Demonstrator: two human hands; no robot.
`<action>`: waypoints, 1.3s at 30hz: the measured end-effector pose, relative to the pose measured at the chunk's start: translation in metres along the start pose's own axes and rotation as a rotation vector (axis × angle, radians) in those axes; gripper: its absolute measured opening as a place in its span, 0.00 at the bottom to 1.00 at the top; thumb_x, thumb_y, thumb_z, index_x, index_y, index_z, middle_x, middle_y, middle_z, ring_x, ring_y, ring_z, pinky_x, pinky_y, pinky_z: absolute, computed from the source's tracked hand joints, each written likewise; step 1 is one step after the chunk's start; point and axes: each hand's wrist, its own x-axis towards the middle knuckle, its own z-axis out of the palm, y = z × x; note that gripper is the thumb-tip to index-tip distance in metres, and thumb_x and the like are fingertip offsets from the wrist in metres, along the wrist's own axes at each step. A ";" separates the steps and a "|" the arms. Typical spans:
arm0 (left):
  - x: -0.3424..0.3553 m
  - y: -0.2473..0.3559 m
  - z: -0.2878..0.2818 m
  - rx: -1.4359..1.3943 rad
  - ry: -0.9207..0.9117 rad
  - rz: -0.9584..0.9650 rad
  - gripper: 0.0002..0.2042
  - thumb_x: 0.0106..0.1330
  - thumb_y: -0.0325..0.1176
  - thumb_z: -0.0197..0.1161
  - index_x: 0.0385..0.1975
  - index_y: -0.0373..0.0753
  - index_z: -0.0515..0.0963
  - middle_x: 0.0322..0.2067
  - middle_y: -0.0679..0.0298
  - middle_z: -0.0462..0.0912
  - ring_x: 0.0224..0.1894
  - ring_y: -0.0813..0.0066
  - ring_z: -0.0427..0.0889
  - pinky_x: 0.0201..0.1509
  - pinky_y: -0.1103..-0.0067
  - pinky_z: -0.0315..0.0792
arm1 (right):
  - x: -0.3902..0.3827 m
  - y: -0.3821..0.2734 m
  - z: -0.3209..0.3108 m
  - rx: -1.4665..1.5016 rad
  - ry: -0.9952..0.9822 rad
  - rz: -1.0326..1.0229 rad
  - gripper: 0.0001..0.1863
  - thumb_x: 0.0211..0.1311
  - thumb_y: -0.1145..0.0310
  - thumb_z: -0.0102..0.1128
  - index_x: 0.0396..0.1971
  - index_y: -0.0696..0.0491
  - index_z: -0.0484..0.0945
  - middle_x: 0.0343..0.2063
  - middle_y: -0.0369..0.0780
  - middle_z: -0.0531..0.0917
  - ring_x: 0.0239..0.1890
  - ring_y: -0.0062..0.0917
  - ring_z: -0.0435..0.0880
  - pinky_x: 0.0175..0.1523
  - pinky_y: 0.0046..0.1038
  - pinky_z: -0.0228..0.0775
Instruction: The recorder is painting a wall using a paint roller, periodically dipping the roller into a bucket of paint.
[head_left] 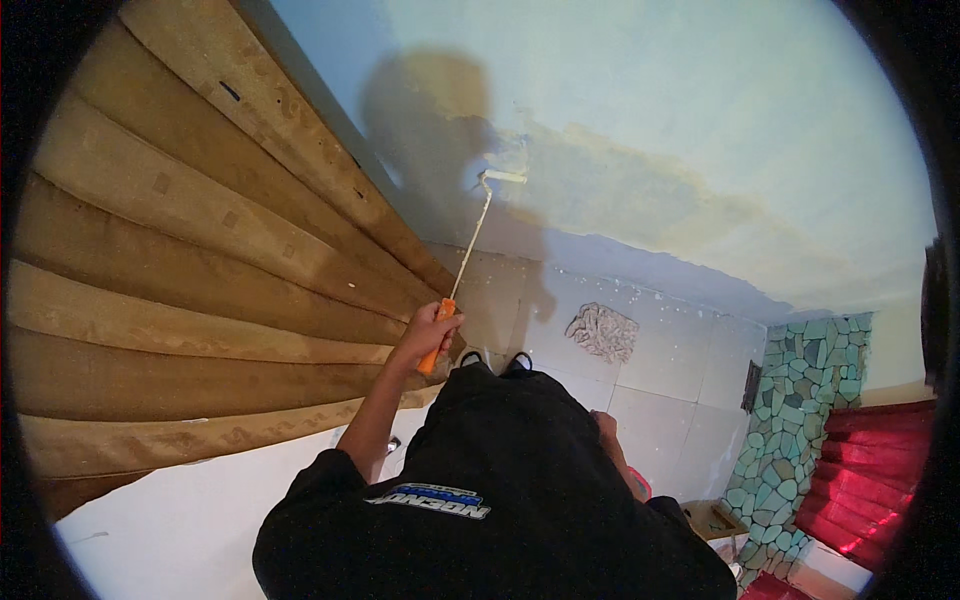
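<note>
My left hand [430, 335] is closed round the orange handle of a paint roller [470, 245]. The long, paint-spattered rod reaches away from me, and its pale, narrow sleeve [505, 176] is against the wall [640, 130], as far as I can judge. Around the sleeve the wall shows a patchy edge between pale blue, yellowish and grey-lilac areas. Beside my body on the right, my right hand [606, 428] hangs low, partly covered by my black shirt; its fingers are hidden. A red-rimmed object [640, 484] shows by that forearm, mostly covered.
Pleated brown curtains [230, 220] hang close on my left. A crumpled cloth [602, 332] lies on the paint-specked tile floor [655, 410]. At the right are a green stone-patterned wall [790, 430], a red curtain [870, 480] and a small wooden item [712, 520].
</note>
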 end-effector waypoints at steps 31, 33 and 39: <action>0.101 -0.032 -0.034 -0.030 -0.181 -0.094 0.09 0.55 0.32 0.55 0.18 0.39 0.64 0.12 0.69 0.65 0.11 0.83 0.64 0.11 0.84 0.60 | -0.112 -0.051 0.075 0.288 0.127 0.409 0.12 0.51 0.62 0.49 0.31 0.54 0.73 0.24 0.39 0.76 0.24 0.24 0.73 0.29 0.27 0.64; 0.081 -0.017 -0.033 -0.008 -0.125 -0.064 0.09 0.55 0.33 0.56 0.18 0.39 0.64 0.12 0.69 0.65 0.11 0.83 0.64 0.11 0.84 0.60 | -0.110 -0.050 0.076 0.283 0.122 0.411 0.13 0.51 0.62 0.48 0.31 0.54 0.73 0.24 0.39 0.76 0.24 0.24 0.73 0.29 0.27 0.64; 0.002 0.040 -0.036 0.019 -0.110 0.018 0.11 0.56 0.35 0.55 0.19 0.39 0.63 0.13 0.69 0.65 0.11 0.84 0.64 0.12 0.85 0.60 | -0.104 -0.054 0.081 0.263 0.092 0.397 0.13 0.51 0.61 0.48 0.32 0.55 0.73 0.24 0.39 0.76 0.24 0.24 0.74 0.29 0.27 0.65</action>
